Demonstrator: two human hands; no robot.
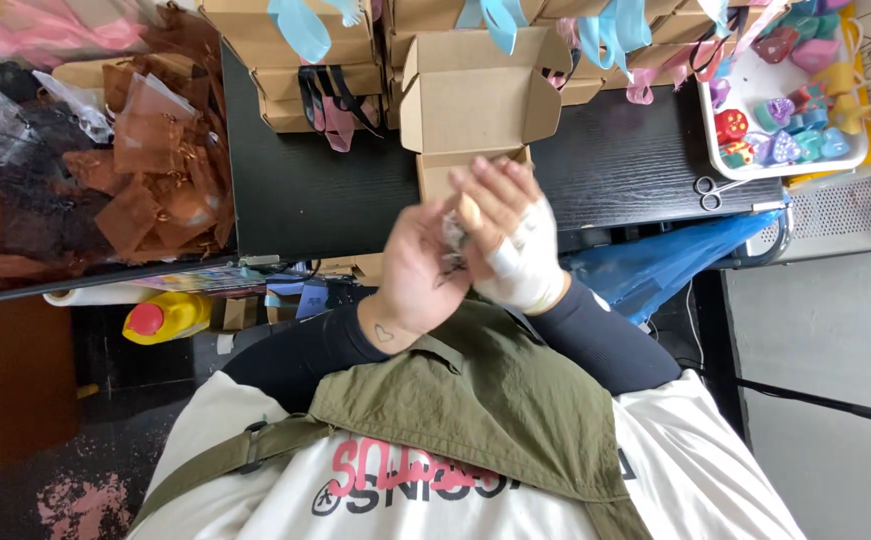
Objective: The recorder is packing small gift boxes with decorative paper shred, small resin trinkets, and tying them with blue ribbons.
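Nearest the camera, both hands meet just off the near edge of the black wooden table (315, 190). The left hand (417, 268) and the right hand (511, 238), which has white tape across its back, press together around a small crinkled clear wrapper (452, 240). The wrapper sits between the two palms, mostly hidden; its long axis seems to run up and down between the fingers, though motion blur leaves the direction unsure. Both hands' fingers curl closed on it, the right-hand fingertips (485, 180) reaching over the top.

Just beyond the hands, at the table's near edge, an open brown cardboard box (475, 100) stands with its lid flap raised. Behind it, along the far edge, stacked brown cardboard boxes (295, 50) carry light-blue and pink ribbons. At the left edge lies a heap of brown sheer fabric pouches (145, 170). Toward the right corner, a white tray (805, 165) holds colourful small shaped pieces, with silver scissors (712, 191) just beside it.
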